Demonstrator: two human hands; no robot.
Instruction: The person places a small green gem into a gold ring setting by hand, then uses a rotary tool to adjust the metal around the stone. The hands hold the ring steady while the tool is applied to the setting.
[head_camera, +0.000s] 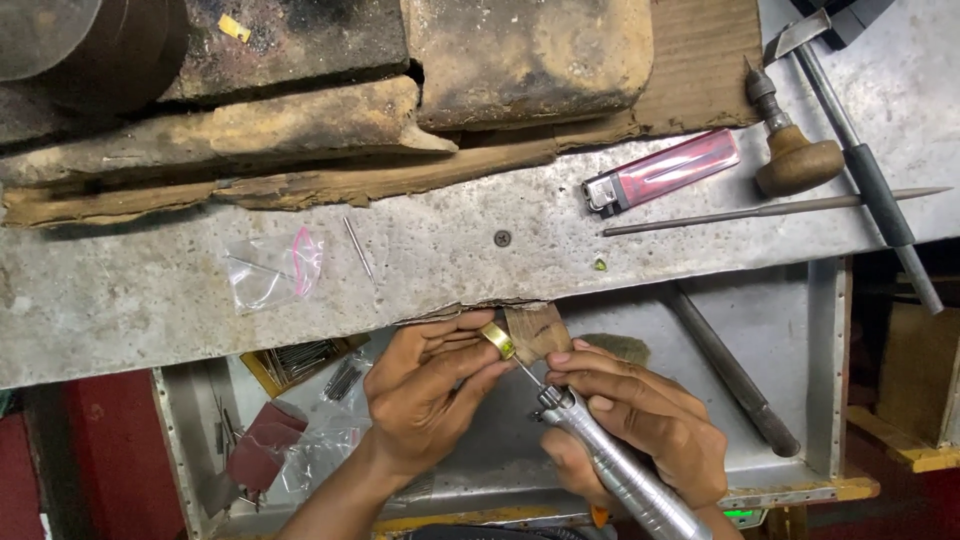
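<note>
Even overhead light, soft shadows, mild glare on metal bench (500, 260), sharp focus.

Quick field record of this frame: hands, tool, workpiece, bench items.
left hand: pinches gold ring against wooden peg
right hand: grips silver rotary handpiece
tool tip: thin bit at the ring; contact too small to tell
bench: red lighter, wooden-handled graver, thin file, hammer, small plastic bag
tray below: dark rod, red sandpaper
</note>
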